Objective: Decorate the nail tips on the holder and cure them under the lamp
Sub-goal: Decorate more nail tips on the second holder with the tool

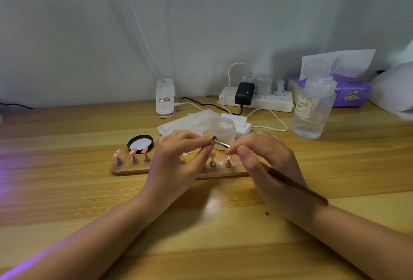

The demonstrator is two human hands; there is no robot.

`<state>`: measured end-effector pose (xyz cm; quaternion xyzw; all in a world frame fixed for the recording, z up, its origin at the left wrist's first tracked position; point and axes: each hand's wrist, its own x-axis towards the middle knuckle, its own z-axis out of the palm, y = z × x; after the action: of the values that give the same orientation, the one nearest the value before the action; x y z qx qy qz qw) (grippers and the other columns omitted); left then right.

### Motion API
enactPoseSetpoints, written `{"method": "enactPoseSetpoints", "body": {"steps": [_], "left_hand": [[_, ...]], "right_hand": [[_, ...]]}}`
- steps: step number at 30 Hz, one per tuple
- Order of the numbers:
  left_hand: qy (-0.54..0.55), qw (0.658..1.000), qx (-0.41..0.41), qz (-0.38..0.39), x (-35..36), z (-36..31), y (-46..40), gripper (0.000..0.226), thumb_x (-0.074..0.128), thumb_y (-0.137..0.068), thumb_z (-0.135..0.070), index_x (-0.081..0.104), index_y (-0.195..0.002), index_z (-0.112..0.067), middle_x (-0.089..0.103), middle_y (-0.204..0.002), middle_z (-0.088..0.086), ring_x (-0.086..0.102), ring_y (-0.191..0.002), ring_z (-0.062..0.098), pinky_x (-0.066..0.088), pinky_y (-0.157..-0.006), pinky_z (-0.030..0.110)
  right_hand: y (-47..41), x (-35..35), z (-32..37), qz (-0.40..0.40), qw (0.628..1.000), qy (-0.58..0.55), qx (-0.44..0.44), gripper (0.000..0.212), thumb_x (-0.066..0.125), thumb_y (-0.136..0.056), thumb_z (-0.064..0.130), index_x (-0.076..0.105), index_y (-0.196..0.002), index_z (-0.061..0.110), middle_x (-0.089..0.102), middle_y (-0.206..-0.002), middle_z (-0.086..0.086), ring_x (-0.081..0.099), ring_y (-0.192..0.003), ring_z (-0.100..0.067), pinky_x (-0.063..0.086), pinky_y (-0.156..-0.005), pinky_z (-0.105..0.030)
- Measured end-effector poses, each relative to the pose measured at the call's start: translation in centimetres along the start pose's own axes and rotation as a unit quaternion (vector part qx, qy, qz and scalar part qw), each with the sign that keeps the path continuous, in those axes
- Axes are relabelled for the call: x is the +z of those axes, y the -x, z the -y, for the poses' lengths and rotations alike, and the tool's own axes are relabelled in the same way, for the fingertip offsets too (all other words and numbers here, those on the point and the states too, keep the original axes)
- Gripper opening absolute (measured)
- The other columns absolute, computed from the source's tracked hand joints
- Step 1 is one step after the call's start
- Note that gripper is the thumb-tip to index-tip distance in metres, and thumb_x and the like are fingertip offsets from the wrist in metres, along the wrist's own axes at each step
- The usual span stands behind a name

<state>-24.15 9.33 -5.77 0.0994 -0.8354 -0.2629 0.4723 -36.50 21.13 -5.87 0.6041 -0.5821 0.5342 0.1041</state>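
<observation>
Near edge: bare forearms braced on pale wooden table for steadiness, probably | left hand pinching small stand with pink nail tip, lifted off wooden holder bar | right hand gripping long brown-handled brush, bristles kept at tip | frosted open jar parked just behind, handy for dipping

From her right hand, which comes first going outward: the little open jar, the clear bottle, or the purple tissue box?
From the right hand:
1. Open jar, just behind the fingertips.
2. Clear bottle, farther back on the right.
3. Purple tissue box, by the wall, behind the bottle.
</observation>
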Motion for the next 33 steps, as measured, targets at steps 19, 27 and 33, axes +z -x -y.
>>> {"method": "enactPoseSetpoints", "body": {"steps": [19,27,33], "left_hand": [[-0.004,1.0,0.019,0.004,-0.17,0.58,-0.01,0.02,0.068,-0.075,-0.009,0.07,-0.091,-0.022,0.067,-0.083,-0.011,0.059,-0.08,0.006,0.048,-0.07,0.044],[0.018,1.0,0.008,-0.009,-0.27,0.32,-0.08,0.021,0.069,-0.074,-0.001,0.072,-0.093,-0.01,0.068,-0.084,0.002,0.062,-0.08,0.021,0.049,-0.068,0.048],[0.031,0.999,0.006,-0.013,-0.19,0.22,-0.08,0.021,0.066,-0.074,-0.013,0.069,-0.094,-0.012,0.066,-0.085,0.002,0.061,-0.081,0.023,0.049,-0.07,0.045]], "right_hand": [[0.0,-0.27,0.23,-0.02,0.999,-0.046,0.021,0.029,0.035,-0.089,0.029,0.061,-0.079,0.025,0.061,-0.076,0.015,0.057,-0.078,-0.002,0.044,-0.071,-0.032],[0.22,-0.36,-0.05,-0.028,0.997,-0.055,0.039,0.038,0.034,-0.09,0.03,0.063,-0.069,0.021,0.059,-0.07,0.021,0.057,-0.073,0.002,0.043,-0.069,-0.034],[0.13,-0.1,0.11,-0.009,1.0,-0.024,0.014,0.034,0.036,-0.09,0.029,0.065,-0.077,0.019,0.063,-0.075,0.011,0.057,-0.078,-0.003,0.044,-0.071,-0.033]]}}
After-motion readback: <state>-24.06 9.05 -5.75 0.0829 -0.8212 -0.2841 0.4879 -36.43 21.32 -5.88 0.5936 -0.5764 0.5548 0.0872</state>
